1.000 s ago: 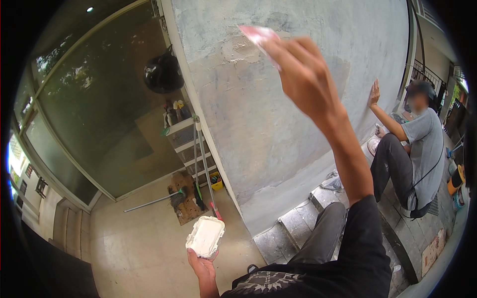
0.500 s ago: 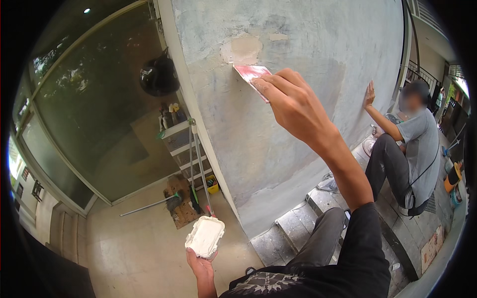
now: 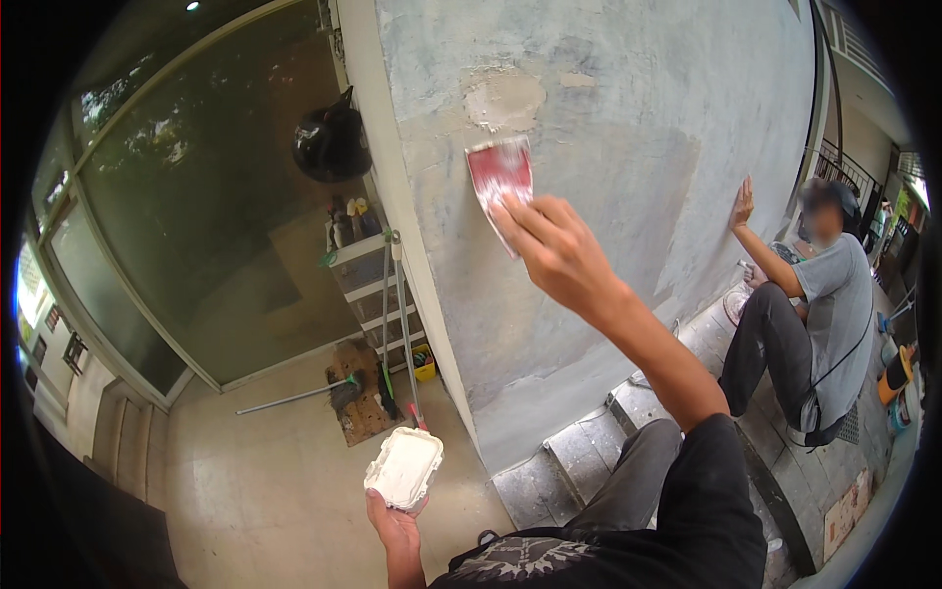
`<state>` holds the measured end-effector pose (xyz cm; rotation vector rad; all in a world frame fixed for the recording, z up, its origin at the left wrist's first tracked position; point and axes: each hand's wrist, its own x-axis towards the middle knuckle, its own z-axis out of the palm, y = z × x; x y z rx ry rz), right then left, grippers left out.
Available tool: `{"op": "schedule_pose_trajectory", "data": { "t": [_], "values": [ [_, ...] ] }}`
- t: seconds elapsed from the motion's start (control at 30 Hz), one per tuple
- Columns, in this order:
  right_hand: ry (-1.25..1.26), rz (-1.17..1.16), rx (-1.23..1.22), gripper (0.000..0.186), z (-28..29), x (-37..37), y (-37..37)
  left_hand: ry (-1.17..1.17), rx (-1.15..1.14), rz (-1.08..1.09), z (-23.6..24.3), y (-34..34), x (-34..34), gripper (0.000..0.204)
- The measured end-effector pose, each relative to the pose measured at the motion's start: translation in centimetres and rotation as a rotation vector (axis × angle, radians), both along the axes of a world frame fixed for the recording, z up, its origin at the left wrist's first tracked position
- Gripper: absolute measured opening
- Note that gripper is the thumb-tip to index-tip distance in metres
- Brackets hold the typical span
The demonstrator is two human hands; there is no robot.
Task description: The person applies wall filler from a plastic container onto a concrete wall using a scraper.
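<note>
My right hand (image 3: 559,245) is closed on a red putty spreader (image 3: 502,172) smeared with white, its wide edge pointing up. That edge is just below a beige putty patch (image 3: 505,98) on the grey-blue wall (image 3: 608,196); whether it touches the wall I cannot tell. Low down at the left, my left hand (image 3: 394,525) grips a small whitish open container (image 3: 379,491) from below. Pale putty (image 3: 408,463) fills it.
To the right a co-worker (image 3: 834,265) squats on the tiled steps (image 3: 579,456), one hand on the wall. A shelf rack (image 3: 368,280), leaning poles (image 3: 399,314) and a broom (image 3: 343,393) stand or lie by the glass panel (image 3: 196,226). A black helmet (image 3: 332,145) hangs above.
My right hand has drawn the spreader down from the patch's lower edge and turned it more upright. The view has shifted slightly left. My left hand still holds the container.
</note>
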<state>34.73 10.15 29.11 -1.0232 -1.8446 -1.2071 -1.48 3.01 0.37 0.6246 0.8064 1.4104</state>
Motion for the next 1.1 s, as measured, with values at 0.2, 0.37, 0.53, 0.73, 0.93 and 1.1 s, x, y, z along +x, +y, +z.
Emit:
{"op": "schedule_pose_trajectory", "data": {
  "t": [0.2, 0.37, 0.53, 0.73, 0.93, 1.1],
  "values": [
    [-0.008, -0.015, 0.012, 0.033, 3.2, -0.7, -3.8, 0.026, 0.03, 0.012, 0.0, 0.7, -0.3, 0.063],
    [-0.13, -0.043, 0.409, 0.029, 10.3, -0.1, -0.2, -0.018, 0.014, -0.013, 0.2, 0.5, 0.8, 0.063],
    [-0.044, 0.005, 0.139, 0.039, 7.2, -1.3, 1.1, 0.054, -0.006, -0.062, -0.4, 0.0, 0.5, 0.069],
    [-0.01, -0.01, 0.012, 0.028, 2.9, -0.8, -1.9, -0.015, -0.013, 0.004, -0.3, -0.1, -0.5, 0.061],
    [0.003, 0.008, 0.149, 0.032, 4.0, -0.6, -2.9, 0.004, 0.015, 0.029, -0.1, 0.4, -0.6, 0.061],
    [-0.115, -0.017, 0.271, 0.032, 6.8, -0.7, -0.8, -0.02, -0.013, 0.044, -0.4, 0.6, 0.4, 0.063]
  ]
}}
